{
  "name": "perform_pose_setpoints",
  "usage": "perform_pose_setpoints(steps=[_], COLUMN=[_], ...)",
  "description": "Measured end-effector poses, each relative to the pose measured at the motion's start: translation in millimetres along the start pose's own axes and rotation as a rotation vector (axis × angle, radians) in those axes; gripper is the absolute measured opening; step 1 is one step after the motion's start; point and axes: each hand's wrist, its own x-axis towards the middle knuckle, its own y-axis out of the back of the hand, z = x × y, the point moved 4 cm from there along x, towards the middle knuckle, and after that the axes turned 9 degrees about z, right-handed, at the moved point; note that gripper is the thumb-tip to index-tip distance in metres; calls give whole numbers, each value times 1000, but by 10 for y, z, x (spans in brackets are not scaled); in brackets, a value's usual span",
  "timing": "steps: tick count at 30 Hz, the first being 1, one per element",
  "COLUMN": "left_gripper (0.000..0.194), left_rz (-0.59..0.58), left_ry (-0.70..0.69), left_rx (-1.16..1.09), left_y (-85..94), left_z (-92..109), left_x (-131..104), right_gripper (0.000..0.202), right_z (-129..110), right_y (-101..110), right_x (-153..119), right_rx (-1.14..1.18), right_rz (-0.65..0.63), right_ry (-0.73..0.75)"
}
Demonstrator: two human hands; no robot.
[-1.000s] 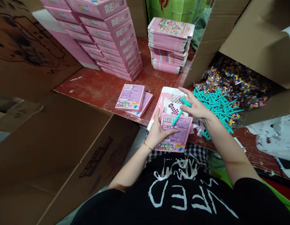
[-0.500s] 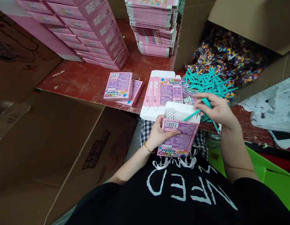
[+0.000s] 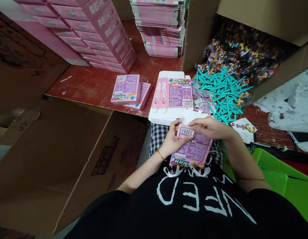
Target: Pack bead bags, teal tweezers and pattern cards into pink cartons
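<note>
My left hand (image 3: 174, 141) grips a pink and purple box (image 3: 190, 149) by its left side, thumb across the printed face. The box's white top flap stands up at its far end. My right hand (image 3: 206, 127) is at the box's open top, its fingers bent over the edge and partly inside; whether they hold anything is hidden. Just beyond lies a stack of flat unfolded boxes (image 3: 180, 93). Small shiny packets (image 3: 202, 99) and a heap of turquoise sticks (image 3: 226, 89) lie to the right of that stack.
Two closed boxes (image 3: 126, 88) lie on the red table (image 3: 81, 86). Behind them rise stacked pink boxes (image 3: 101, 36) and flat cartons (image 3: 160, 30). A cardboard box (image 3: 263, 20) holds bags of colourful beads (image 3: 243, 53). Printed cards (image 3: 243, 127) lie near a green bin (image 3: 275, 172).
My right hand has moved down and left onto the box's opening. The turquoise stick it held is out of sight. Printed cards at the right have come into view.
</note>
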Motion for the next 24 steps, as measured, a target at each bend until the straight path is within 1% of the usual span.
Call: perform_pose_setpoints(steps=[1, 2, 3, 4, 5, 6, 8, 9, 10, 12, 13, 15, 16, 17, 19, 20, 21, 22, 23, 24], left_gripper=[78, 83, 85, 82, 75, 63, 37, 31, 29, 31, 32, 34, 35, 37, 44, 52, 57, 58, 54, 49], left_rz=[3, 10, 18, 27, 34, 40, 47, 44, 38, 21, 11, 10, 25, 46, 98, 119, 131, 141, 150, 164], left_ry=[-17, -26, -33, -39, -49, -63, -107, -136, -168, -219, -230, -239, -246, -260, -298, -305, -297, -275, -245, -210], left_rx=[-8, -11, -7, 8, 34, 65, 109, 105, 84, 15, -16, -64, -91, -123, -197, -229, -245, -238, -213, -186], left_y=[4, 15, 28, 44, 60, 73, 87, 87, 83, 69, 59, 45, 44, 47, 65, 77, 87, 96, 104, 112], left_z=[0, -4, -11, -19, -26, -30, -18, -3, 16, 46, 49, 32, 18, 4, -7, -6, 1, 12, 29, 50], left_x=[0, 2, 3, 6, 9, 15, 32, 43, 53, 68, 72, 72, 68, 60, 35, 24, 17, 15, 20, 31], right_gripper=[24, 22, 22, 26, 33, 38, 42, 44, 46, 51, 48, 32, 30, 28, 17, 17, 31, 45, 53, 54], right_z=[72, 153, 237, 321, 396, 457, 521, 526, 518, 496, 492, 494, 486, 463, 368, 308, 254, 216, 198, 199], right_y=[73, 136, 156, 115, 15, -125, -421, -526, -588, -601, -573, -505, -479, -462, -463, -477, -496, -512, -519, -513], right_x=[-65, -153, -261, -371, -466, -544, -663, -711, -750, -782, -772, -713, -679, -651, -625, -627, -634, -636, -633, -623], right_rx=[-1, 3, 20, 52, 96, 141, 203, 219, 228, 212, 184, 107, 68, 42, 52, 88, 141, 201, 257, 299], right_rz=[178, 390, 588, 729, 803, 821, 817, 848, 900, 980, 978, 892, 849, 833, 890, 944, 995, 1025, 1031, 1011], right_ry=[-29, -58, -89, -127, -174, -229, -342, -376, -386, -352, -329, -285, -257, -216, -95, -33, 5, -1, -55, -145])
